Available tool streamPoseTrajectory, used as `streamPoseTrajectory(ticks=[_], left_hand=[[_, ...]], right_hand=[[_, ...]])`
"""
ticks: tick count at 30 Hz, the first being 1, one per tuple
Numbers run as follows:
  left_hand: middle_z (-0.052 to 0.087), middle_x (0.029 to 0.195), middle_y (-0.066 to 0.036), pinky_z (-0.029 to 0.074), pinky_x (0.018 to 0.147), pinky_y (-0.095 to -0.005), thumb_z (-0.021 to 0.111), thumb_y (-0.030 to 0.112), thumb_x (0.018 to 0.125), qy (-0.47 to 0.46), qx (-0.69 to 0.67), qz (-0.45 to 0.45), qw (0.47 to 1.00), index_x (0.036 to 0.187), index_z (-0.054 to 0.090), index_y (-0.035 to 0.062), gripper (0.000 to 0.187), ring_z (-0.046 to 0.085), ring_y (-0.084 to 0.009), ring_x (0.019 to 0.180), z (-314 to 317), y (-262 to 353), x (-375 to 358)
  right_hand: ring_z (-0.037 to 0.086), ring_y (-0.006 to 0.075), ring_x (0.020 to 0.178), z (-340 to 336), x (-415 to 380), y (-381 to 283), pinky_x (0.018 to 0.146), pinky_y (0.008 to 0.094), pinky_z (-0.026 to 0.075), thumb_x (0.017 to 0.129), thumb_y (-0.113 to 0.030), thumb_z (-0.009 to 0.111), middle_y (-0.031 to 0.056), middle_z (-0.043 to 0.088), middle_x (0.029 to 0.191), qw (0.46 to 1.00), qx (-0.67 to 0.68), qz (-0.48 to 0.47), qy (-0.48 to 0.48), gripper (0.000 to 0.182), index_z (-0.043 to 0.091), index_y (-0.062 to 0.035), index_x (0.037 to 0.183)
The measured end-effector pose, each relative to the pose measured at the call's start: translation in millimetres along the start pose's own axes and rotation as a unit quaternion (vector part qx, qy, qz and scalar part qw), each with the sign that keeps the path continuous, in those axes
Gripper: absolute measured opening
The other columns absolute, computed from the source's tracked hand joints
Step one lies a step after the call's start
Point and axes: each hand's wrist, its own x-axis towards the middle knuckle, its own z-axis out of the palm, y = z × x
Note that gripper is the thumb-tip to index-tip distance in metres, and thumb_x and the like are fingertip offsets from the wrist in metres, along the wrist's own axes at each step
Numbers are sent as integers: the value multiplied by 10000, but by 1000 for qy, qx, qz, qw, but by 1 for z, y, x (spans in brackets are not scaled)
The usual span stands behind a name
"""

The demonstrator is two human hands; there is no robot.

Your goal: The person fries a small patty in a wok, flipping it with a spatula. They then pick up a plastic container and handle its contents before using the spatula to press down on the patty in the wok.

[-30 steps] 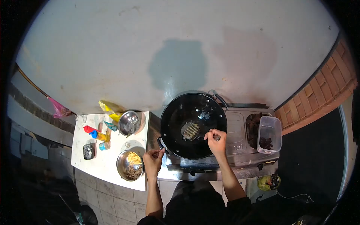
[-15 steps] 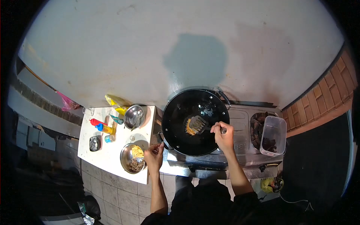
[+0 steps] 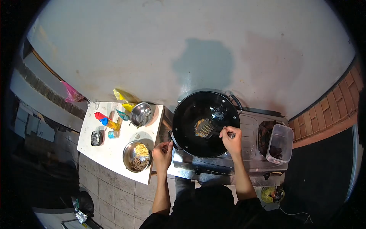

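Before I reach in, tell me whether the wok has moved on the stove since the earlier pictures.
No. Judged against the stove, the wok keeps its place; the camera's view has shifted.

Illumination peaks on the table [image 3: 108, 150] at left, a bluish shadow [image 3: 206, 63] marks the wall [image 3: 133, 49] at upper centre, glare spots the wok [image 3: 187, 110], and curvature and black vignetting affect the edges.

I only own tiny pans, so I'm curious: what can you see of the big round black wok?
The big round black metal-looking wok sits uncovered on the silver metal stove. Two dark loop handles stand at its far-right and near-left edges, with shiny rivets inside. A dark slotted spatula lies over golden-brown bits inside; the left hand is at the near handle, grip unclear.
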Motion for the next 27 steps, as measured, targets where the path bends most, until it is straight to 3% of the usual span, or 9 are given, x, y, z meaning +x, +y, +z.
streamPoseTrajectory(ticks=[6,9,12,16,17,21,23,27], left_hand=[[592,584,-105,423,503,-302,750,246,801,19,-3,28,999,844,688,-53,309,544,-152,515,4,-8,-1],[590,579,-93,415,501,-308,744,266,814,19,12,23,999,841,693,-55,326,527,-145,509,6,-7,-2],[582,565,-88,406,489,-311,744,267,816,19,5,24,1000,834,691,-57,328,515,-138,495,8,-9,-1],[588,556,-92,425,502,-298,732,289,828,22,5,33,999,829,690,-66,357,536,-135,505,9,-10,1],[588,556,-92,425,502,-298,732,289,828,19,6,34,999,829,690,-66,357,536,-135,505,9,-11,0],[607,569,-107,443,528,-302,716,300,840,16,18,39,999,844,691,-73,374,566,-149,522,8,-10,1],[610,571,-111,447,535,-304,711,297,845,8,13,35,999,849,693,-73,371,571,-151,526,7,-9,0],[607,569,-103,444,531,-300,709,286,849,15,7,45,999,842,692,-72,359,561,-144,523,8,-8,-2]], right_hand=[[480,70,478,4,4,-7,465,281,355,831,-53,581,73,524,492,999,-41,9,4,263,537,41,589],[458,89,465,4,2,-7,465,316,340,799,-54,597,138,475,502,998,-64,4,6,218,531,63,627],[471,90,475,3,-5,-8,473,317,352,791,-54,600,148,485,511,997,-73,19,5,208,534,60,630],[552,176,472,3,-9,-24,484,326,383,778,-69,615,183,529,546,993,-115,7,18,195,553,60,647],[582,246,488,4,-8,-28,491,341,396,781,-81,614,200,542,560,992,-128,18,16,205,561,56,640],[601,289,513,7,-4,-17,511,370,422,776,-67,623,204,557,568,990,-137,6,19,170,568,46,662],[614,338,563,12,-4,4,548,405,456,766,-55,646,212,588,608,985,-150,-40,69,135,577,38,698],[626,369,623,12,-2,6,598,424,486,755,-57,672,219,617,659,990,-136,-15,35,120,591,32,757]])
